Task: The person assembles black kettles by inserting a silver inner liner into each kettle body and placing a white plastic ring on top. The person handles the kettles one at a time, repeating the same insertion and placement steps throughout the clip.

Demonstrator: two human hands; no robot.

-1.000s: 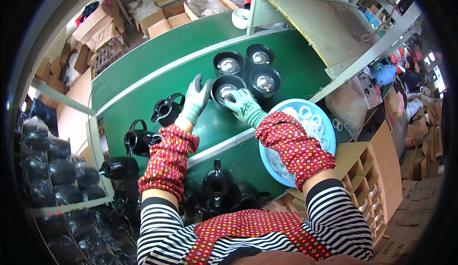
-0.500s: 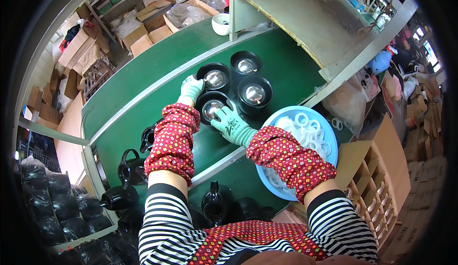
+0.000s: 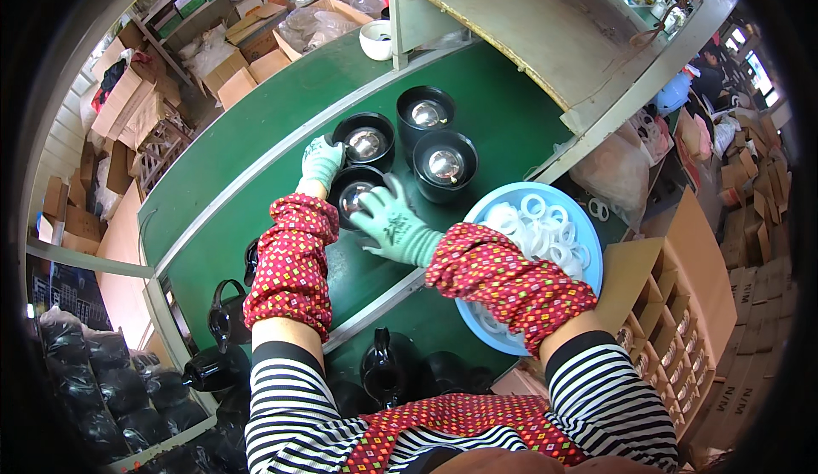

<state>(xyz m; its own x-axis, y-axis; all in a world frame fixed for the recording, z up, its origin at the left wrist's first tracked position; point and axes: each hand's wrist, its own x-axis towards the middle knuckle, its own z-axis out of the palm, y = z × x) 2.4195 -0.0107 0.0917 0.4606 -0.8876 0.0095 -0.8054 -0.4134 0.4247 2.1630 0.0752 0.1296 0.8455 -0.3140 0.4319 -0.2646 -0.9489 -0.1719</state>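
Observation:
Several black round vessels with shiny silver domes inside stand upright, close together on the green table. My left hand (image 3: 322, 164), in a pale green glove, is closed at the left rim of one black vessel (image 3: 383, 155); its fingertips are partly hidden. My right hand (image 3: 396, 225), gloved alike, is open with its fingers apart over the near edge of the nearest black vessel (image 3: 341, 186), covering part of it. Behind these are a third vessel (image 3: 445, 191) and a fourth vessel (image 3: 425, 90).
A light blue basin (image 3: 594, 280) of white plastic rings is at my right. Beyond it stands an open carton (image 3: 714, 278) with dividers and silver pieces. Black jugs (image 3: 385, 363) with handles are at the near edge. A metal rail (image 3: 256, 157) crosses the green table (image 3: 217, 154).
My right hand has drawn back slightly toward me from the nearest vessel, its fingers spreading. My left hand stays at its vessel. The whole view has shifted slightly.

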